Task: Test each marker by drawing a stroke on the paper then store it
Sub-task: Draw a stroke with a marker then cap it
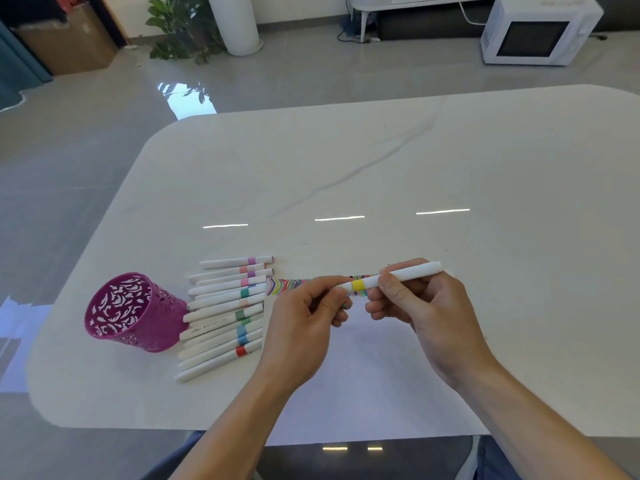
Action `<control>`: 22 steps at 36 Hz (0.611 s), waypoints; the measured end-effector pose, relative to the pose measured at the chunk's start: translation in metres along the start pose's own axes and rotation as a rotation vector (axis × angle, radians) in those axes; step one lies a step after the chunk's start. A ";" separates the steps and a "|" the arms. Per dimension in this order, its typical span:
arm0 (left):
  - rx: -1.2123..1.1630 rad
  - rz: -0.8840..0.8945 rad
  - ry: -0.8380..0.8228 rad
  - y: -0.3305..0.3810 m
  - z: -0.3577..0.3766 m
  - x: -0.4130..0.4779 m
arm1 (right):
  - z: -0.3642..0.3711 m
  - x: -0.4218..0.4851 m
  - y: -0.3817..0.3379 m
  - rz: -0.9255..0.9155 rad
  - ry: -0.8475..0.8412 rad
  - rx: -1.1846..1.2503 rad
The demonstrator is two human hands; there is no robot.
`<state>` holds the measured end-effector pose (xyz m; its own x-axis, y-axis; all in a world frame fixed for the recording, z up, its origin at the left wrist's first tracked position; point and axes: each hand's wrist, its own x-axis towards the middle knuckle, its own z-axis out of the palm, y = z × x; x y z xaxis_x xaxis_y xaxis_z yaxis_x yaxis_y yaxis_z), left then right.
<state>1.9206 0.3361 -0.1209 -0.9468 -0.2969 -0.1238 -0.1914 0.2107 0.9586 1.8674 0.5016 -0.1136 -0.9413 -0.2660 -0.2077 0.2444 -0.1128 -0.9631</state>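
Risks first: the marker point(388, 278) with the yellow band is held in the air between both hands, over the paper point(363, 362) by the near edge of the bench point(381, 161). Its left end sits under the left fingertips, so I cannot tell if the cap is coming off or going on. If off, a hard tug could jerk the hands apart, send the cap skating over the glossy bench, or put ink on the fingers. If on, a crooked push could leave it loose and the tip may dry out in storage. The row of coloured strokes point(287, 286) runs right under the hands, so a dropped wrist could smear any ink that is not dry. The other markers point(225, 306) lie side by side just left of the paper, next to the purple cup point(135, 311) toward the left edge. No markers show in the cup. A sloppy reach could roll them or knock the cup over. Pose: the left hand point(308, 317) comes up from the near edge, thumb and forefinger pinching the marker's left end, other fingers curled under. The right hand point(419, 306) grips the barrel just right of the yellow band, fingers curled round it, the back end poking out toward the right edge. The marker is roughly level, its right end slightly higher. Both forearms are bare.
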 end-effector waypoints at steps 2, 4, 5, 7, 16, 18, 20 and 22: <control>-0.022 -0.012 -0.005 0.000 -0.001 0.000 | -0.001 -0.001 0.001 0.012 -0.003 0.021; -0.034 -0.016 -0.006 0.001 -0.003 0.000 | -0.001 -0.002 0.002 0.021 -0.002 0.045; -0.036 -0.016 -0.005 0.001 -0.003 0.000 | 0.000 -0.002 0.003 0.022 -0.001 0.053; -0.038 -0.017 -0.003 0.001 -0.004 0.001 | 0.001 -0.002 0.004 0.022 -0.002 0.055; -0.022 -0.034 -0.017 -0.001 -0.007 0.000 | 0.005 -0.004 0.007 0.025 -0.003 0.016; -0.031 -0.038 -0.030 0.000 -0.007 0.001 | 0.004 -0.003 0.005 0.027 -0.008 0.002; -0.041 -0.038 -0.043 0.002 -0.007 0.002 | 0.003 -0.003 0.002 0.039 -0.006 0.005; -0.058 -0.033 -0.050 0.003 -0.007 0.001 | 0.001 -0.001 0.000 0.070 -0.006 0.033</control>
<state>1.9203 0.3302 -0.1163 -0.9521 -0.2558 -0.1672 -0.2091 0.1463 0.9669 1.8682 0.5004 -0.1128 -0.9203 -0.2805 -0.2729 0.3168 -0.1248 -0.9402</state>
